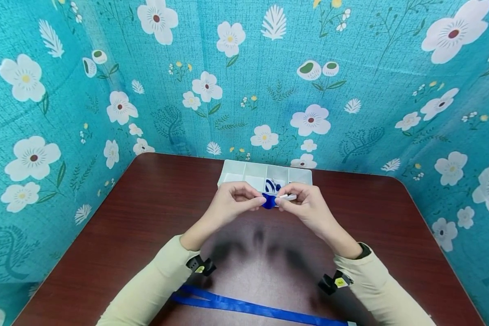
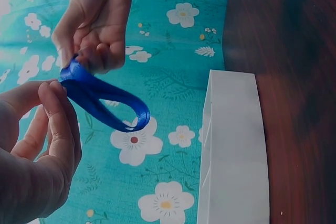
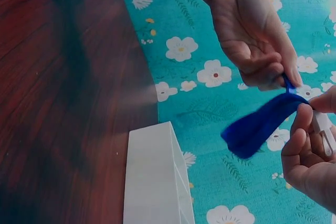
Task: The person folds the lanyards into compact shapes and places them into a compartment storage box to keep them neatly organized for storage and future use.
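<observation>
A short loop of blue ribbon (image 1: 269,202) is stretched between both hands, above the table and in front of the tray. My left hand (image 1: 237,199) pinches one side of it between thumb and fingers. On the other side, my right hand (image 1: 305,203) pinches the ribbon and also holds a small white clip with a metal loop (image 3: 326,139), which lies against its fingers. In the left wrist view the blue ribbon (image 2: 107,98) hangs from the fingertips as an open loop.
Behind the hands stands a white divided tray (image 1: 255,170); one compartment holds blue and white pieces (image 1: 270,185). A long blue strap (image 1: 244,306) lies along the near part of the dark wooden table (image 1: 155,203). Floral curtains (image 1: 244,90) surround the table at the back and sides.
</observation>
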Tool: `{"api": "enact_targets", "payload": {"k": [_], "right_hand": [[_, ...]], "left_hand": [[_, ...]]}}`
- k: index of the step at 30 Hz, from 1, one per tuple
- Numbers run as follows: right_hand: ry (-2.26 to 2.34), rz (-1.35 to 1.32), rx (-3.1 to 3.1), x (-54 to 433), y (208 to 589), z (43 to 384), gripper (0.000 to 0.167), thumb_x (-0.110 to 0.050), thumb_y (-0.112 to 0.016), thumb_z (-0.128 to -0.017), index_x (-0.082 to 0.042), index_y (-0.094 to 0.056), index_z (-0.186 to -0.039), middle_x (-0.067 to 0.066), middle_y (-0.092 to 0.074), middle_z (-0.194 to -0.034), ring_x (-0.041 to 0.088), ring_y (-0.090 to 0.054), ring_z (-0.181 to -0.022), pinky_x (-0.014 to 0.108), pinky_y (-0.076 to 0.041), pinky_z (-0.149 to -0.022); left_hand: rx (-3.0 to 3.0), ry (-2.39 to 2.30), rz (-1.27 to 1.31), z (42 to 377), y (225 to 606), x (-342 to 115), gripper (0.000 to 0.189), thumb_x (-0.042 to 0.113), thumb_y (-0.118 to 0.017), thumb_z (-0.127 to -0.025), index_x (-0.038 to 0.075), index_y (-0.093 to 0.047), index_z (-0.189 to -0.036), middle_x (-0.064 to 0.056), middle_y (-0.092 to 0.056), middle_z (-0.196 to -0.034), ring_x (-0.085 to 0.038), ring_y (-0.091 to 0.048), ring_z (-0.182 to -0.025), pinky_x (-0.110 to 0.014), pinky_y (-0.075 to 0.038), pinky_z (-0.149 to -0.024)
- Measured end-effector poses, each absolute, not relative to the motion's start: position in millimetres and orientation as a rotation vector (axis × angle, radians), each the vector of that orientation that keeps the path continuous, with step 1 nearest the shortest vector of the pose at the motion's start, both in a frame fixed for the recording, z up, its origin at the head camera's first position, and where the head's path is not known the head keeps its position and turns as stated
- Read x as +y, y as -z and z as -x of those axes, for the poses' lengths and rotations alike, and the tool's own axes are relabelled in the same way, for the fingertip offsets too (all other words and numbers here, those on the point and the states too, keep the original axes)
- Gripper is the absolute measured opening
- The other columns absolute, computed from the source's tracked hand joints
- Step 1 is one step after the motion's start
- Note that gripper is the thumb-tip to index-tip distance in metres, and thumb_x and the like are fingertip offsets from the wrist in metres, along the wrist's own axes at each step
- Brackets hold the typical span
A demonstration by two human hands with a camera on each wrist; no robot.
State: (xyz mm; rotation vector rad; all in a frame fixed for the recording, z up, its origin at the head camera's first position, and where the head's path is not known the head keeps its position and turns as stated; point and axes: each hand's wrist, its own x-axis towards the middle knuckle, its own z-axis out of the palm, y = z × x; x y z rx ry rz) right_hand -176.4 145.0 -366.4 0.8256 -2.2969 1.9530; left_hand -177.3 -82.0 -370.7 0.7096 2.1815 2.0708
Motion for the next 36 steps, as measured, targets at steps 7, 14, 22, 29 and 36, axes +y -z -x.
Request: {"api": "enact_targets", "payload": {"k": [7,14,22,29,36], "right_hand": [[-1.922,-0.835,-2.284,134,365,175,0.004,0.007,-0.070,-0.089,0.007,-0.068,-0.092,0.009,-0.065,-0.082,0.013,-0.063,-0.065,0.028,-0.058,-0.063],[-1.870,-0.790,-2.274,129,366,174,0.006,0.007,-0.071,-0.088,0.006,-0.068,-0.093,0.009,-0.066,-0.085,0.015,-0.064,-0.066,0.022,-0.056,-0.063],[-1.723,-0.758,-2.256,131,367,173,0.006,0.006,-0.072,-0.087,0.003,-0.069,-0.091,0.015,-0.068,-0.087,0.010,-0.060,-0.063,0.019,-0.051,-0.055],[-1.605,-0.719,-2.275,132,368,172,0.006,0.003,-0.073,-0.088,-0.002,-0.071,-0.091,0.010,-0.069,-0.088,0.010,-0.060,-0.069,0.019,-0.047,-0.053],[-1.584,-0.724,-2.263,129,366,169,0.007,0.002,-0.073,-0.088,-0.003,-0.071,-0.093,0.006,-0.070,-0.090,0.012,-0.063,-0.080,0.020,-0.050,-0.059]], "left_hand": [[2.133,-2.128,-0.719,176,373,-75,0.010,-0.002,-0.073,-0.089,-0.010,-0.071,-0.095,-0.015,-0.073,-0.084,-0.023,-0.072,-0.074,-0.039,-0.060,-0.071],[2.046,-2.166,-0.683,176,374,-73,0.014,-0.005,-0.068,-0.091,-0.014,-0.070,-0.102,-0.021,-0.073,-0.094,-0.012,-0.072,-0.080,-0.035,-0.059,-0.078],[1.885,-2.191,-0.646,175,374,-73,0.026,-0.008,-0.064,-0.093,-0.016,-0.064,-0.117,-0.027,-0.069,-0.109,-0.021,-0.072,-0.095,-0.036,-0.056,-0.087],[2.002,-2.169,-0.579,177,376,-71,0.027,-0.002,-0.069,-0.091,-0.011,-0.068,-0.117,-0.021,-0.071,-0.107,-0.019,-0.072,-0.095,-0.033,-0.056,-0.085],[2.115,-2.195,-0.518,176,378,-68,0.018,0.002,-0.075,-0.088,-0.008,-0.073,-0.103,-0.014,-0.075,-0.091,-0.012,-0.072,-0.083,-0.026,-0.057,-0.076]]}}
